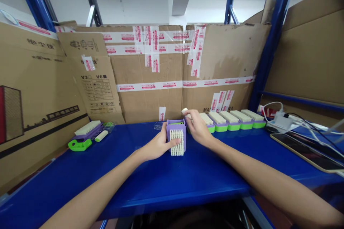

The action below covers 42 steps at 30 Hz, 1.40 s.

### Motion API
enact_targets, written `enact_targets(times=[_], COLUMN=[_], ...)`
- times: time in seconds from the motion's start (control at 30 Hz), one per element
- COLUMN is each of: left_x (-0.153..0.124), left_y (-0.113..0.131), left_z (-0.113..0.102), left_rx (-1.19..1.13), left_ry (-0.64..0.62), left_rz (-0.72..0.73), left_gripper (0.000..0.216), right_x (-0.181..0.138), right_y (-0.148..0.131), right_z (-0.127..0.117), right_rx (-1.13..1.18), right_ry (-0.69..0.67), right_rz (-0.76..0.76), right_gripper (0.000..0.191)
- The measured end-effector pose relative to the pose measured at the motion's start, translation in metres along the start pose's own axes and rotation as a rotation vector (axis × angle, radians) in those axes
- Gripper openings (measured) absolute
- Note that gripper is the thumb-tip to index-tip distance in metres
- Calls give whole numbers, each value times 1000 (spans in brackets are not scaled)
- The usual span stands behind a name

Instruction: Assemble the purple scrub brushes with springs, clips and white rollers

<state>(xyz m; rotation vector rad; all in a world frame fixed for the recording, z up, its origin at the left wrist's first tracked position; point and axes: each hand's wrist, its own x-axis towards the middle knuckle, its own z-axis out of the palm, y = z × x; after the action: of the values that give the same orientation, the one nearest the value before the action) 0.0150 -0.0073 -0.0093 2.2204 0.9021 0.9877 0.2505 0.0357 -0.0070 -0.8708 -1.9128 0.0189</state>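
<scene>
Blue tabletop (177, 179) forms the work surface, bounded at the rear by cardboard panels (150, 68), at the left by a printed cardboard wall (40, 61), and at the front by its own edge. The purple-bodied brush (177, 134) is located at the middle of the surface, toward the rear, bristles facing the front edge. Whether its lower end contacts the tabletop cannot be told.

Left hand (158, 143): clamped on the purple-bodied brush, thumb laid across the cream bristles. A clear plastic piece (158, 125) lies just behind this hand.

Right hand (198, 125): fingertips together on a small white piece (184, 110), raised just beside the upper right edge of the brush.

Clearance, right: narrow. A row of green-based brushes (229, 120) stands along the rear edge, beginning just beside the right hand. Beyond it lie a white charger (279, 121) with cables and, nearer the front, a phone (309, 150).

Clearance, left: wide. Bare blue surface separates the left hand from a second purple brush (88, 128), a green part (80, 145) and a white oblong piece (101, 136).

Clearance, front: bare surface extends between the forearms to the front edge.
</scene>
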Motion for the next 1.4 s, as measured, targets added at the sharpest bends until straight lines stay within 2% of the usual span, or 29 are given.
enact_targets(times=[0.1,0.23,0.47,0.6,0.93,1.17,1.4], left_x=[0,1,1,0,-1,-2,-2], left_y=[-4,-5,3,8,8,13,16], left_z=[2,2,-1,-4,-12,-9,-12], left_rx=[10,-29,-160,-78,147,323,377], left_ry=[-26,-4,80,116,68,158,139], left_rz=[2,2,-24,34,107,99,118], left_gripper=[67,68,61,56,65,67,71], right_x=[-1,-5,-8,-8,-11,-13,-10], right_y=[-7,-16,-23,-24,-32,-34,-37], right_z=[-2,-1,-1,-3,-5,-4,-11], right_rx=[90,132,69,61,128,277,107], right_ry=[150,232,204,205,213,236,210], right_rz=[-29,-123,-234,-236,-259,-216,-262], right_gripper=[24,37,34,36,39,48,50])
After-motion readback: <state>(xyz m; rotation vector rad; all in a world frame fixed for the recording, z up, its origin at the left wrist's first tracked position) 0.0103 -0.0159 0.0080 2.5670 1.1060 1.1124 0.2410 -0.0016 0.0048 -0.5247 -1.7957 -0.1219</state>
